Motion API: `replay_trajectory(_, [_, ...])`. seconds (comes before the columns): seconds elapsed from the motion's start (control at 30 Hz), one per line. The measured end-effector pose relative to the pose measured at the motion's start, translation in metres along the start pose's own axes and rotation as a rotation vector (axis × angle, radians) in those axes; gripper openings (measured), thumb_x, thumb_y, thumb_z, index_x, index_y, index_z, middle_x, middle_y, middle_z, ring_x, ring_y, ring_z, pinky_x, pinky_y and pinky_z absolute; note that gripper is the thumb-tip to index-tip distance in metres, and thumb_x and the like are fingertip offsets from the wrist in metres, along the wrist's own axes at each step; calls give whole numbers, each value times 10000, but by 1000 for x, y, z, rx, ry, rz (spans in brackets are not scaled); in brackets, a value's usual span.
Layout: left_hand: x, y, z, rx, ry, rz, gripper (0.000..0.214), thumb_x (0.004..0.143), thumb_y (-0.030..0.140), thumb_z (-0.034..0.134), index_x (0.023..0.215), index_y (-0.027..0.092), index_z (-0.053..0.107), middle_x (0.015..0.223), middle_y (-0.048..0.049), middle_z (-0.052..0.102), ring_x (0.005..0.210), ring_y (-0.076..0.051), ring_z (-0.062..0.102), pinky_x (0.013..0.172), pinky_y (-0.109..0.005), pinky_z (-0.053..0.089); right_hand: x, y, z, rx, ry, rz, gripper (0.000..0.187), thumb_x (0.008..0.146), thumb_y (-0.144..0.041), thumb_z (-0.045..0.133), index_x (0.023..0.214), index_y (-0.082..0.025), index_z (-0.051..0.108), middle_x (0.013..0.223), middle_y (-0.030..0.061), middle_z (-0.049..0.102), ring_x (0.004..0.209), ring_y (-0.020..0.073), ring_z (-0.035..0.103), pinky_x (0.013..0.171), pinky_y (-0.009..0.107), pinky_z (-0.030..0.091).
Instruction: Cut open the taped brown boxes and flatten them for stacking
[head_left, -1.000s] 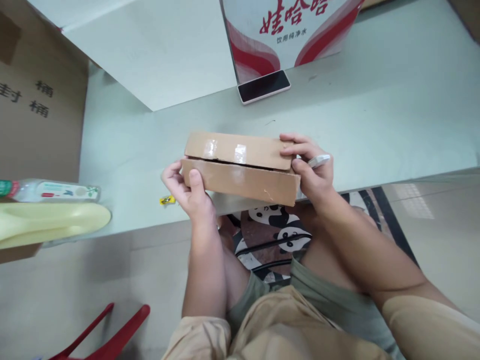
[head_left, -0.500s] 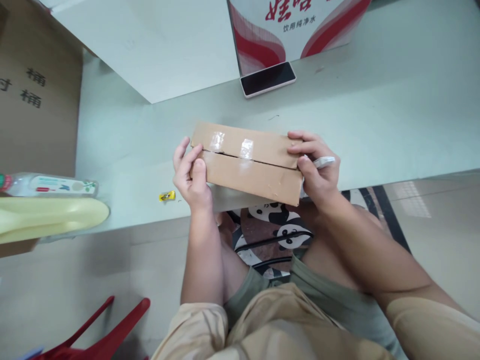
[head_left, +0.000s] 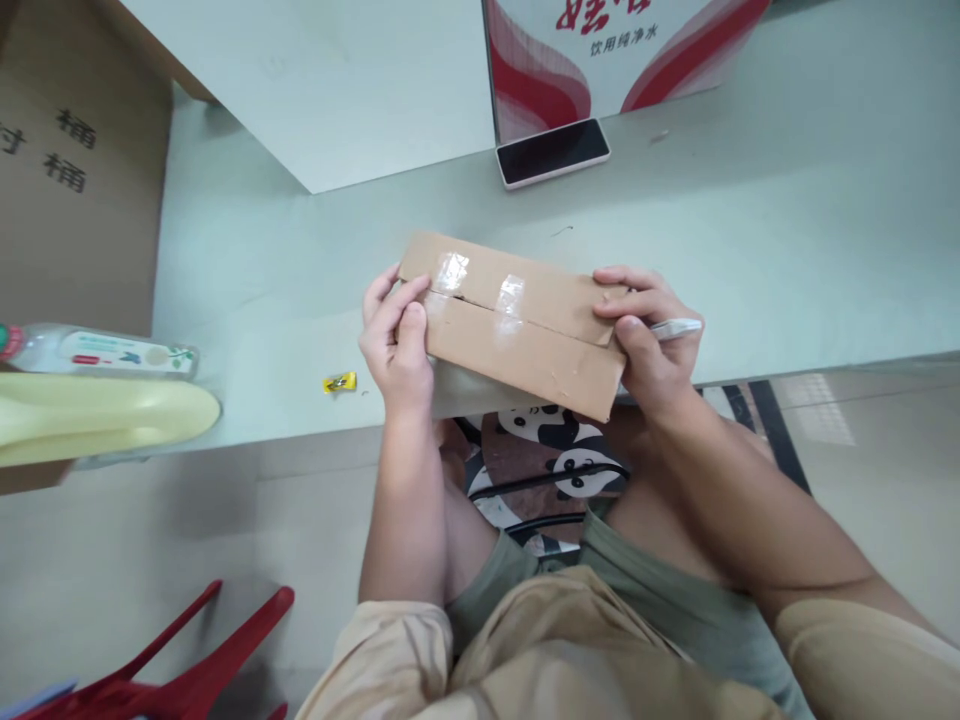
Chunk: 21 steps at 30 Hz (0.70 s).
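Note:
A flat brown cardboard box (head_left: 517, 330) with two flaps meeting at a centre seam and shiny clear tape patches is held over the near edge of the pale green table (head_left: 787, 250). My left hand (head_left: 396, 345) grips its left end, thumb on top of the near flap, fingers curled round the edge. My right hand (head_left: 649, 335) grips the right end, fingers pressing on the far flap. A white marker-like pen (head_left: 675, 327) sticks out to the right from that same hand.
A phone (head_left: 553, 152) lies face up beyond the box, before a red-and-white printed carton (head_left: 600, 50). A small yellow wrapper (head_left: 340, 381) lies left of my hand. At far left are a plastic bottle (head_left: 97, 352), a pale yellow object (head_left: 105, 418) and a brown carton (head_left: 67, 170). Red chair (head_left: 172, 680) below.
The two flaps have been pressed flatter, closing the gap at the seam. My left fingers have wrapped further onto the box's left end, and the box sits slightly more tilted.

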<state>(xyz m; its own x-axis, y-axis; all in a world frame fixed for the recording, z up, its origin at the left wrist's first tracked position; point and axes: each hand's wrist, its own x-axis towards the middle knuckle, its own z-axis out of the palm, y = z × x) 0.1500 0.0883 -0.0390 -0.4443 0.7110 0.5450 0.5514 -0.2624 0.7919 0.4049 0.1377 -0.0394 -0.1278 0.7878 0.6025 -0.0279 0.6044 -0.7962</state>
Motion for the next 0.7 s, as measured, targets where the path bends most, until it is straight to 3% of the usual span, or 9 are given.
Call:
replay_trajectory(0.1, [1,0,0,16,11,-12,266,894,359,568,1047,253,759,1272,-32,635,1291,-227,567,1162,-447,417,-3,1,0,-4,-17,3,200,941,-390,581,908,-241,711,1158,69,700,1146,258,658,1019,488,531])
replay_trajectory(0.17, [2,1,0,-6,15,-24,261,878,356,580,1030,254,765,1267,-30,641,1278,-226,577,1153,-446,428,-4,3,0,-20,-22,3,225,936,-433,575,1013,-260,696,1210,73,679,1164,268,650,1011,488,539])
replay_trajectory(0.27, [5,-1,-3,-68,55,-82,250,846,350,603,996,245,772,1251,-32,651,1286,-237,575,1163,-452,420,-4,6,-3,-93,76,19,385,944,-499,529,1281,-320,574,1295,80,627,1091,254,677,897,445,591])
replay_trajectory(0.37, [11,-9,-14,-174,133,-224,265,808,355,606,966,213,763,1244,-52,665,1281,-256,586,1156,-453,429,1,8,-8,-285,175,13,325,971,-428,489,1242,-288,602,1178,84,656,929,221,700,822,427,598])
replay_trajectory(0.5, [17,-19,-29,-327,225,-430,358,793,429,602,1022,179,719,1206,-87,693,1206,-268,635,1073,-438,503,2,5,-1,-488,-19,-110,217,937,-302,531,1028,-214,707,980,84,725,903,225,703,813,413,600])
replay_trajectory(0.63, [14,-11,-18,-450,100,-504,522,839,625,561,1169,233,658,1265,-86,685,1216,-259,637,1022,-407,537,-9,2,18,-481,-179,-241,374,908,-304,523,1243,-203,655,1180,114,728,1034,243,712,813,377,626])
replay_trajectory(0.7, [9,-1,-4,-512,27,-563,562,847,654,554,1214,236,633,1292,-99,679,1221,-258,636,1011,-415,545,-15,1,25,-455,-224,-245,493,911,-295,514,1392,-197,558,1334,129,661,1175,246,672,896,371,620])
